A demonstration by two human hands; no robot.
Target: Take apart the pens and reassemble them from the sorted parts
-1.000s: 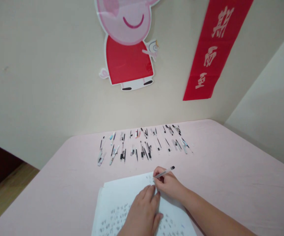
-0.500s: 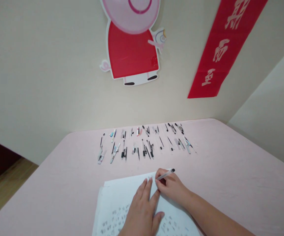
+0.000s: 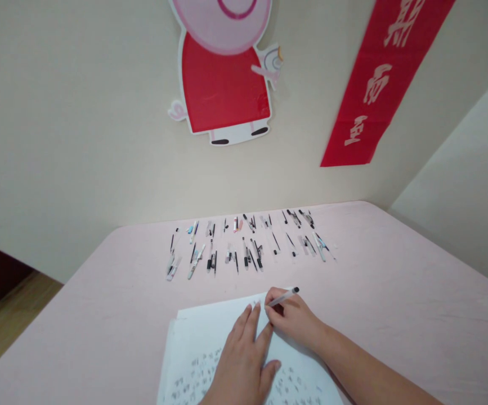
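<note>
A stack of white paper [image 3: 201,326] lies at the front of the pink-covered table, with rows of dark handwriting on its lower part. My left hand [image 3: 246,360] rests flat on the sheet, fingers stretched out and a little apart. Close to its fingertips, my right hand [image 3: 288,315] is closed around a pen [image 3: 283,297] with a clear barrel and a black end. The pen slants up to the right. Its tip is hidden by my fingers, near the top of the sheet, where a small faint mark shows.
Beyond the paper, two rows of pen parts [image 3: 212,261], several of them taken apart, lie on the pink table cover [image 3: 100,315]. Behind the table rises a pale wall [image 3: 100,140] with a cartoon pig cutout [image 3: 227,84] and a red banner [image 3: 362,107].
The whole view has shifted slightly. Both hands keep nearly the same places on the paper, and the pen stays in my right hand.
</note>
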